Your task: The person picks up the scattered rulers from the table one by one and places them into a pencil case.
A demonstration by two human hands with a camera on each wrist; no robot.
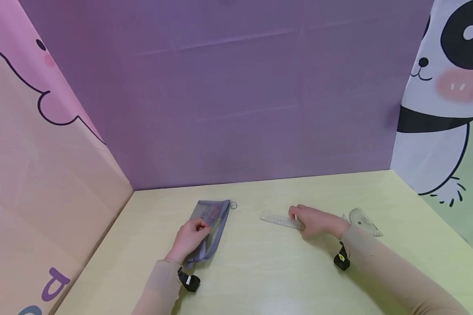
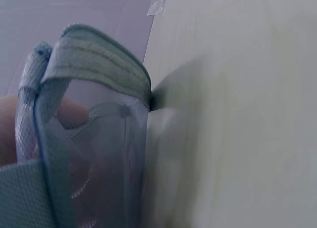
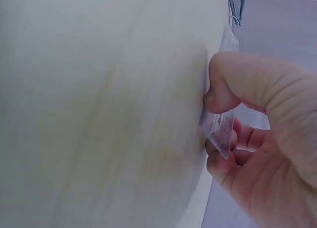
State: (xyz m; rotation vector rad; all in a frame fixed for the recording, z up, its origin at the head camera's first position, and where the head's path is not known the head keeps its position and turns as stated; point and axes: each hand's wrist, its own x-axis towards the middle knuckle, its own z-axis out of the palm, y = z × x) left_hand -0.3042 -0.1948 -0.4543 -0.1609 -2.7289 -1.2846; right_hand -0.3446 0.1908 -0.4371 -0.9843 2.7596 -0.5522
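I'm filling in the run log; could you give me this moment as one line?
left hand: holds mesh pouch | right hand: grips clear ruler | protractor: lies on table

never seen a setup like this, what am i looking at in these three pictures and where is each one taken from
There is no machine here: a person works with two bare hands. The wide picture comes from a camera on their head, looking forward and down; the other two come from small cameras on each wrist. On the pale table, the left hand grips a mesh pouch. The right hand holds a clear ruler, seen close up in its own wrist picture. A clear protractor lies near the right sleeve.
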